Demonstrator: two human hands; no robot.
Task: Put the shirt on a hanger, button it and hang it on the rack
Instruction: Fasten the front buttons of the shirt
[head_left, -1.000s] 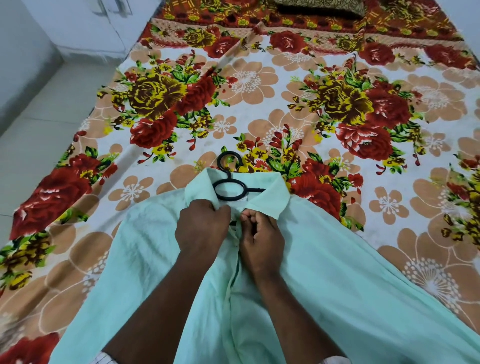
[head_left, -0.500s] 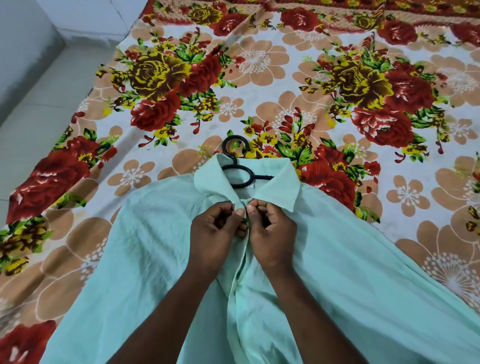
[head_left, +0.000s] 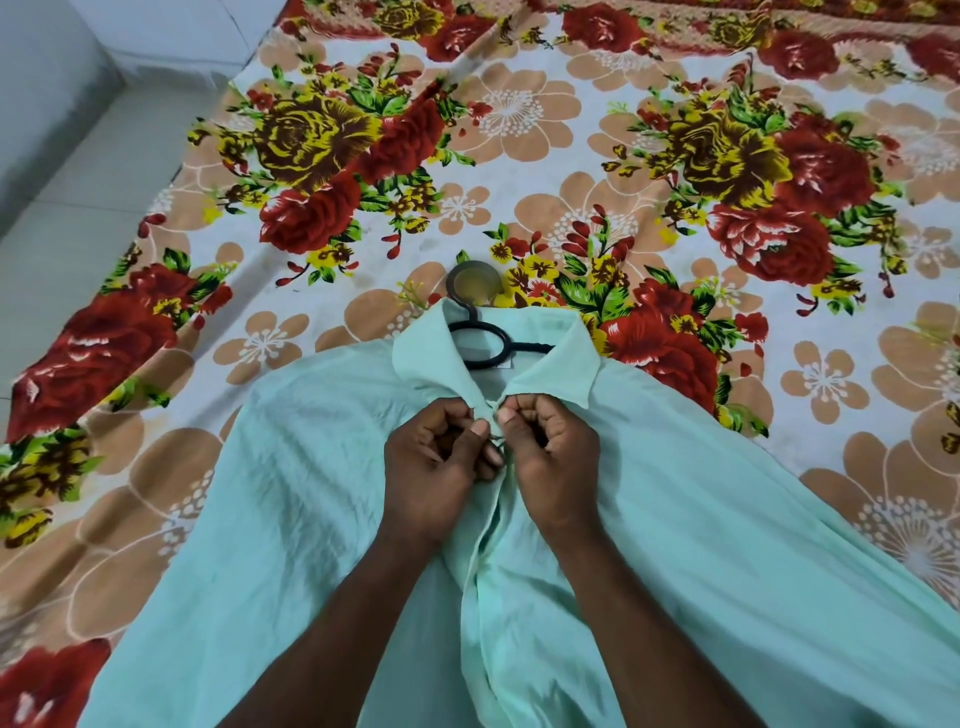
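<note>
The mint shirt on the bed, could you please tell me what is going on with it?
A person is buttoning the mint shirt, laid on a floral bedsheet with the black hanger already inside its collar. The left hand and right hand pinch the front edges together just below the collar. Hanging it up is yet to come.

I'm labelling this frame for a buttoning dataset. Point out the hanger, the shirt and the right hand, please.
hanger (head_left: 530, 347): head view, on its black bar inside the neck opening.
shirt (head_left: 558, 358): head view, on a collar flap.
right hand (head_left: 553, 457): head view, on the back of the hand.
</note>
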